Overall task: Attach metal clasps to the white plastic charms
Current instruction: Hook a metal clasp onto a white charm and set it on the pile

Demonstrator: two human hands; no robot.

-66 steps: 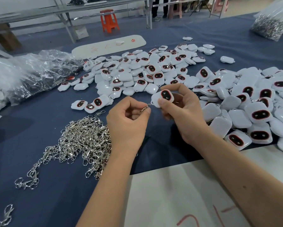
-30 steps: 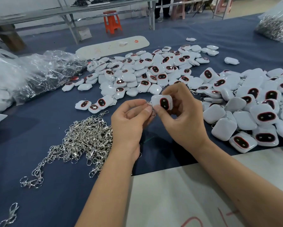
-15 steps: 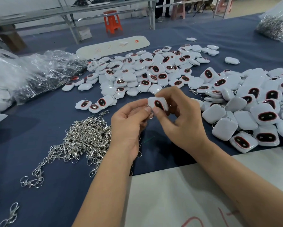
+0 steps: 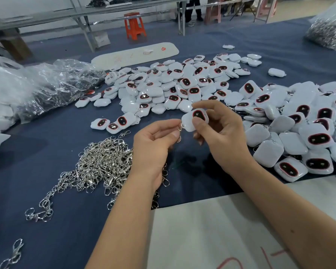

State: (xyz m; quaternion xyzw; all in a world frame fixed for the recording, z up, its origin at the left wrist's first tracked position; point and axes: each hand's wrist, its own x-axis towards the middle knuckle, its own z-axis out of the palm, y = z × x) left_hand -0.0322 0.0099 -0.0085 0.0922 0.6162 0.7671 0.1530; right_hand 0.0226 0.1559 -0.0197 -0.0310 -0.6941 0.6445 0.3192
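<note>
On the far left of the blue counter (image 4: 46,239) a clear plastic bag (image 4: 52,88) lies slumped, its dark contents unreadable. Nearer, a heap of loose metal clasps (image 4: 103,164) sits by the left hand (image 4: 153,144), whose fingers pinch one clasp (image 4: 179,133) against the lower edge of a white charm (image 4: 195,119). The right hand (image 4: 221,136) grips that charm between thumb and curled fingers. If the pinch slackens, the clasp could slip off the charm's loop and drop. Far right, another bag (image 4: 330,30) holds silvery hardware.
</note>
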